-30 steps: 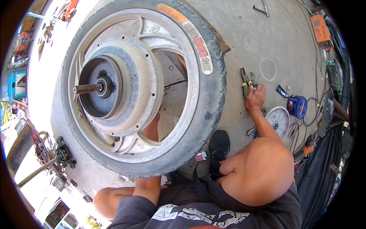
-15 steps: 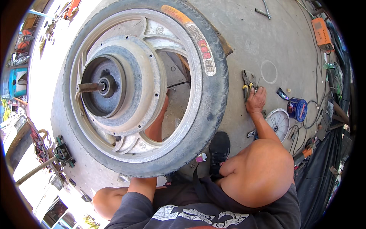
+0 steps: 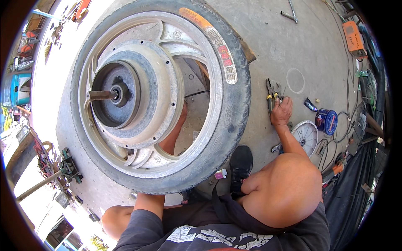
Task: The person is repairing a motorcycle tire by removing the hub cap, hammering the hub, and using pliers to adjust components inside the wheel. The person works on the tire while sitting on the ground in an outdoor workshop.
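Note:
A large motor wheel (image 3: 161, 119) with a worn black tyre (image 3: 229, 125) stands tilted in front of me, its drum and axle (image 3: 102, 95) facing left. My left hand (image 3: 181, 116) reaches behind the hub; its wrist shows between the spokes, but the wheel hides the fingers. On the floor to the right, my right hand (image 3: 281, 111) has its fingers curled on the handles of yellow-and-black pliers (image 3: 271, 94). Their jaws point away from me, and another tool's handle lies close against them.
Right of my right hand are a round metal cover (image 3: 305, 138), a blue tub (image 3: 326, 121) and a small dark tube (image 3: 310, 104). An orange box (image 3: 354, 38) sits farther off among cables. A bent metal bar (image 3: 289, 16) lies at the far side. My shoe (image 3: 241, 163) is beside the tyre.
The wheel has shifted very slightly to the right at its hub, and my left forearm slightly to the left. My right hand stays at the pliers.

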A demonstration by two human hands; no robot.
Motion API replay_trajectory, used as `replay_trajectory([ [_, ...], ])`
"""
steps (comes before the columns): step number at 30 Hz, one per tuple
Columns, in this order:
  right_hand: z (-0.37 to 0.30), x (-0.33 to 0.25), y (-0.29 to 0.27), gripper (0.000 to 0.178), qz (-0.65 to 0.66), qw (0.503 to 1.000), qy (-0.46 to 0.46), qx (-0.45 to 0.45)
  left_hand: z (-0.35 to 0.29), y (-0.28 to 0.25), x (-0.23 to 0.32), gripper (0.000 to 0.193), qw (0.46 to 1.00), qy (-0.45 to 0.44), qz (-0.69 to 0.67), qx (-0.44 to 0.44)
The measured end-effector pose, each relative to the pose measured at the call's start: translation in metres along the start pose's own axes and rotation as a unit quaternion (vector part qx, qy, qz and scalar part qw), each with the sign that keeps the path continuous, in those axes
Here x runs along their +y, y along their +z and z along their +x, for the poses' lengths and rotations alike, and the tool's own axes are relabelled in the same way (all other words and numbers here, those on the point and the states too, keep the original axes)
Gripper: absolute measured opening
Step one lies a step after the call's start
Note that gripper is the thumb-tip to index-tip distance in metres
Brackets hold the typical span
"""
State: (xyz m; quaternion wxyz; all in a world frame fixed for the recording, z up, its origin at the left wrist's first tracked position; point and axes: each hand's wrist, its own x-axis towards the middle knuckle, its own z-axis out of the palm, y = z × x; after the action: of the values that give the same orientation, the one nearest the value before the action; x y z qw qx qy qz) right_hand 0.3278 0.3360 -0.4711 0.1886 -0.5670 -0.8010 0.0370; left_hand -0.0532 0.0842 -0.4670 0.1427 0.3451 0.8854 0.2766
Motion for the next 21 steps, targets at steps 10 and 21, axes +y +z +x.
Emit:
replay_trajectory([
  [10, 0.0, 0.0, 0.002, 0.029, 0.011, 1.0, 0.006, -0.015, 0.004, 0.01, 0.0, 0.025, 0.997, 0.057, 0.013, 0.049],
  [21, 0.001, -0.004, -0.001, 0.029, 0.01, 1.0, 0.018, -0.023, -0.032, -0.022, 0.025, 0.018, 0.472, -0.278, -0.83, -0.102],
])
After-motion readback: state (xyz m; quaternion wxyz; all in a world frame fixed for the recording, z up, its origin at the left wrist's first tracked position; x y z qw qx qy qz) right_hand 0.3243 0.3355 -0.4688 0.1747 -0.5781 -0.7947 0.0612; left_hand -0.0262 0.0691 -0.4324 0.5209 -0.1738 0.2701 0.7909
